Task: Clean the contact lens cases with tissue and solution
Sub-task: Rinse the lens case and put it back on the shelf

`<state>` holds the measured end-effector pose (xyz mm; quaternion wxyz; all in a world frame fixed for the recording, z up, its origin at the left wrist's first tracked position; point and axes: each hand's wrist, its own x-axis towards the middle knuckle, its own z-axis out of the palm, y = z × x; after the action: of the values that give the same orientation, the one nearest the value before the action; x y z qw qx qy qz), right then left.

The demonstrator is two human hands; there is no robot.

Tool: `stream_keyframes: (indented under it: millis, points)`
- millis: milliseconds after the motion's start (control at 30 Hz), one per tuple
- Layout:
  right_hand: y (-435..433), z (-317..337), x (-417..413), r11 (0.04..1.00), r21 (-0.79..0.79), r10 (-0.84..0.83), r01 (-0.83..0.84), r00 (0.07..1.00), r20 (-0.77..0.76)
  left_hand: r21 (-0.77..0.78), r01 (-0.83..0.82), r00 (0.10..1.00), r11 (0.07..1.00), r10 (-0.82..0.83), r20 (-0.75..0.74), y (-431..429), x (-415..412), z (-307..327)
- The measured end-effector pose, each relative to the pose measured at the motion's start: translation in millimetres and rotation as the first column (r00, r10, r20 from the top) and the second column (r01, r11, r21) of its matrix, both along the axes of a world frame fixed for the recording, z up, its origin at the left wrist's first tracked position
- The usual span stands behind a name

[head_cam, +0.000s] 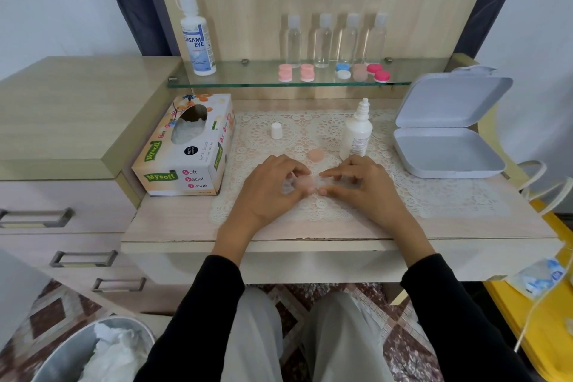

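Note:
Both hands meet over the lace mat (434, 195) at the desk's middle. My left hand (273, 189) grips a translucent contact lens case (302, 183) with a peach cap on it. My right hand (359, 183) pinches the case's other end between thumb and forefinger. A loose peach cap (316, 154) lies just behind the hands. The small solution bottle (356, 133) stands uncapped behind my right hand, its white cap (276, 130) farther left. The tissue box (186, 146) sits left of my left hand.
An open grey box (446, 133) lies at the right. A glass shelf (242, 77) holds a large solution bottle (197, 37), several clear bottles (322, 40) and several coloured lens cases (359, 71). A bin with used tissue (102, 350) stands on the floor at lower left.

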<state>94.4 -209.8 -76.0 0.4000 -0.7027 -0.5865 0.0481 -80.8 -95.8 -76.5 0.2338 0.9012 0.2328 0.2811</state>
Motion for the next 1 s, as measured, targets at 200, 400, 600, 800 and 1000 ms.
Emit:
stream_keyframes:
  millis: [200,400,600,800,1000]
  points:
    - [0.3,-0.6,-0.3,1.0,0.0,0.0,0.0,1.0,-0.019,0.013,0.068,0.998,0.998,-0.068,-0.006,0.4,-1.5,-0.2]
    - [0.6,-0.7,0.0,1.0,0.001,0.003,-0.003,1.0,-0.018,0.023,-0.038,0.999,0.999,0.038,-0.004,0.9,0.1,-0.6]
    - [0.7,-1.7,0.6,1.0,-0.003,0.001,-0.001,1.0,-0.018,0.004,-0.064,0.998,0.998,0.064,-0.01,0.5,0.2,1.4]
    - [0.1,-0.7,0.2,1.0,-0.005,0.005,-0.005,1.0,-0.02,0.006,-0.011,0.999,1.0,0.011,-0.034,0.5,0.2,2.0]
    - [-0.2,-0.4,0.1,1.0,0.001,0.004,-0.004,1.0,-0.022,0.045,-0.027,0.998,0.999,0.03,-0.056,-2.2,-1.4,3.8]
